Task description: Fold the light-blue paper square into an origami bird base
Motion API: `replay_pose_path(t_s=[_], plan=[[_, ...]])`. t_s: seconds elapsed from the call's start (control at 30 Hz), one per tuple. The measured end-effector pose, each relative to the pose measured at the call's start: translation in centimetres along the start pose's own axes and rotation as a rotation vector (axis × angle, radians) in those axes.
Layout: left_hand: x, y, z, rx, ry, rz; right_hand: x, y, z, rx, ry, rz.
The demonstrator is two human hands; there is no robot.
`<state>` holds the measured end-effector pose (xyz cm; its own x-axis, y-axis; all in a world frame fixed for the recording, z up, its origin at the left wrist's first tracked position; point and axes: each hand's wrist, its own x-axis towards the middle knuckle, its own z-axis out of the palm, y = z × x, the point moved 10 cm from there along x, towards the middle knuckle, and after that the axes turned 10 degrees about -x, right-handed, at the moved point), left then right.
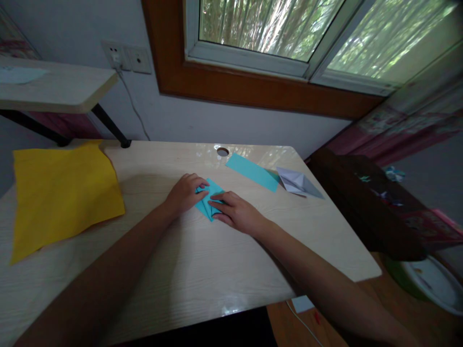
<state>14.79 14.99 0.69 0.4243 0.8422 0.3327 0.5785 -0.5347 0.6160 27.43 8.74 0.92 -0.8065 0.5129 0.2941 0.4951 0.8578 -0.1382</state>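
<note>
A folded sheet of light-blue paper (207, 208) lies near the middle of the table, with fold lines across it and its corners pointing several ways. My left hand (184, 193) is closed on its upper left edge, thumb and fingers pressed together at the paper. From the right, my right hand (237, 212) holds the other side, its fingers lying over the folds and the thumb at the lower edge. Fingers cover parts of the paper on both sides.
A blue paper strip (252, 172) and a folded white paper piece (297, 182) lie to the right, beyond my right hand. Yellow cloth-like sheet (67, 197) covers the table's left part. A raised shelf (90, 86) stands back left; a cable hole (223, 152) is at the rear edge.
</note>
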Motion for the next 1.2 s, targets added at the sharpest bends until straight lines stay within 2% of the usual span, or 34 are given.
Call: replay_pose_path(t_s=[0.17, 0.73, 1.2], plan=[[0.12, -0.25, 0.06, -0.036, 0.013, -0.002, -0.16, 0.13, 0.07, 0.003, 0.026, 0.018], [-0.01, 0.28, 0.42, 0.066, -0.004, 0.012, 0.08, -0.28, -0.26, 0.01, 0.01, -0.009], [-0.01, 0.13, 0.59, 0.08, -0.007, 0.003, -0.46, -0.01, -0.55, 0.124, 0.059, 0.006]])
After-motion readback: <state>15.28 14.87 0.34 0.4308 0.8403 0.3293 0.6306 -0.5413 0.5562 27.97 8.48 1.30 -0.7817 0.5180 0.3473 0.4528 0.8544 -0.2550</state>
